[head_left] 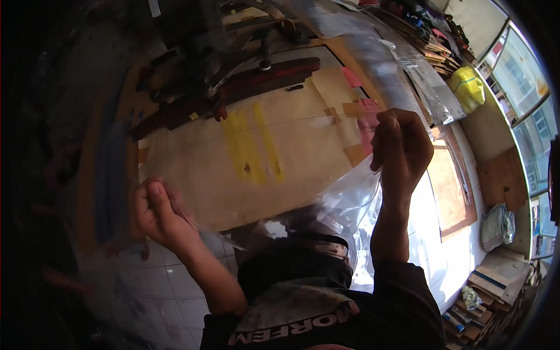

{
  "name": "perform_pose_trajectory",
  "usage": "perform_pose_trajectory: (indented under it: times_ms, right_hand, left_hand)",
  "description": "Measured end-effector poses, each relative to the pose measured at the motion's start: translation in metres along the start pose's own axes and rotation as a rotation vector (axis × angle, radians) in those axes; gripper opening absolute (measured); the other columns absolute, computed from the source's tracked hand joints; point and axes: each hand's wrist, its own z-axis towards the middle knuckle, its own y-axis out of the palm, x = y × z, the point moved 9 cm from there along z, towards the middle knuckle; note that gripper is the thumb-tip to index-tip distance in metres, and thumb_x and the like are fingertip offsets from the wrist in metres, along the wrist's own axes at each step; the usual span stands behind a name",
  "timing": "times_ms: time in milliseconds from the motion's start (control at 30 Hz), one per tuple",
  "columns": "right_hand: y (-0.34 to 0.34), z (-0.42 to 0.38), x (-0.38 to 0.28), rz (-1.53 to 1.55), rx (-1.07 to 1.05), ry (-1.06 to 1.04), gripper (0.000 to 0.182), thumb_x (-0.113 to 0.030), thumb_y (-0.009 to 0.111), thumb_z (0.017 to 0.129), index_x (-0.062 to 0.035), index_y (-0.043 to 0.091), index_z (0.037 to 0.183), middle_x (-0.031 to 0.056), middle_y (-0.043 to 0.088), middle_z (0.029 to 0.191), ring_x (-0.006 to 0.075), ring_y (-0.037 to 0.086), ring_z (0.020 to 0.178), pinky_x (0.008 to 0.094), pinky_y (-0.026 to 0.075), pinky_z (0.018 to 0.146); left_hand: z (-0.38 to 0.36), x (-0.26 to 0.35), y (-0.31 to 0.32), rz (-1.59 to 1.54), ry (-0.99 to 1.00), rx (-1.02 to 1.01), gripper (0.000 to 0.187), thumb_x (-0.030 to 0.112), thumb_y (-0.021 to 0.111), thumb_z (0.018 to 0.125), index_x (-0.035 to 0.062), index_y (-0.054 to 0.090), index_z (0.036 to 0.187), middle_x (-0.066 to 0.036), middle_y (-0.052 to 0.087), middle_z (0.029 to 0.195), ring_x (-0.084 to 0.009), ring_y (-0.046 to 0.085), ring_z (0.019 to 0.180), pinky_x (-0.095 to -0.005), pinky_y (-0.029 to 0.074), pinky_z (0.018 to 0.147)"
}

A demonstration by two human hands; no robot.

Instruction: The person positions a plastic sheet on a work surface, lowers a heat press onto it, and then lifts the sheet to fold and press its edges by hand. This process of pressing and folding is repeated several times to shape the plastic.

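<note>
A clear plastic sheet [350,189] stretches between my two hands, over the lower part of a brown board with yellow tape strips [236,146]. Its edge is pinched in my right hand [402,140], raised at the board's right side near pink and tan tape [367,119]. At the lower left corner of the board, my left hand [157,213] is closed on the sheet's other side. Beyond my hands, a dark machine arm with a long red bar [268,76] lies across the far part of the board.
More clear plastic [429,81] lies at the upper right, beside a yellow bag [466,89] and stacked flat pieces [431,44]. A wooden-framed panel [452,186] is on the right, with a white sack [497,227] nearby. Boards [501,277] lie at the lower right.
</note>
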Motion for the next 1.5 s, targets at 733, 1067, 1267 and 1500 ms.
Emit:
perform_pose_trajectory:
  times_ms: [733, 1067, 1267, 1500]
  right_hand:
    - [0.01, -0.007, -0.008, 0.06, -0.129, 0.057, 0.014, -0.01, 0.063, 0.089, 0.0028, 0.068, 0.09, 0.0049, 0.065, 0.071, 0.0056, 0.057, 0.06, 0.0182, 0.041, 0.048]
    - [0.004, -0.011, -0.001, -0.04, -0.06, 0.159, 0.017, -0.013, 0.061, 0.09, 0.0022, 0.067, 0.087, 0.0049, 0.065, 0.07, 0.0044, 0.051, 0.05, 0.0182, 0.038, 0.045]
    - [0.012, -0.007, 0.012, 0.138, -0.172, 0.196, 0.022, -0.02, 0.054, 0.095, -0.0002, 0.06, 0.088, 0.0126, 0.069, 0.079, 0.0029, 0.042, 0.042, 0.0163, 0.032, 0.04]
    - [0.013, -0.006, 0.028, 0.37, -0.228, 0.291, 0.022, -0.022, 0.052, 0.095, -0.0033, 0.059, 0.086, 0.0136, 0.068, 0.078, 0.0045, 0.042, 0.044, 0.0184, 0.032, 0.044]
  left_hand:
    - [-0.001, -0.013, -0.011, -0.067, -0.013, 0.014, 0.028, 0.027, 0.056, 0.093, 0.004, 0.052, 0.077, 0.002, 0.04, 0.057, -0.0019, 0.029, 0.042, -0.0182, 0.018, 0.037]
    - [-0.002, -0.006, -0.01, -0.108, 0.009, -0.009, 0.023, 0.021, 0.056, 0.092, 0.0029, 0.054, 0.079, 0.002, 0.041, 0.057, -0.0013, 0.027, 0.041, -0.0183, 0.016, 0.036]
    - [-0.003, -0.01, -0.007, -0.108, -0.068, -0.016, 0.02, 0.019, 0.056, 0.092, 0.002, 0.054, 0.081, 0.002, 0.041, 0.056, -0.0006, 0.027, 0.042, -0.0182, 0.016, 0.036]
    - [-0.004, -0.015, -0.008, -0.123, -0.11, -0.014, 0.019, 0.019, 0.057, 0.091, 0.003, 0.055, 0.081, 0.003, 0.043, 0.057, -0.0006, 0.03, 0.043, -0.0174, 0.018, 0.036]
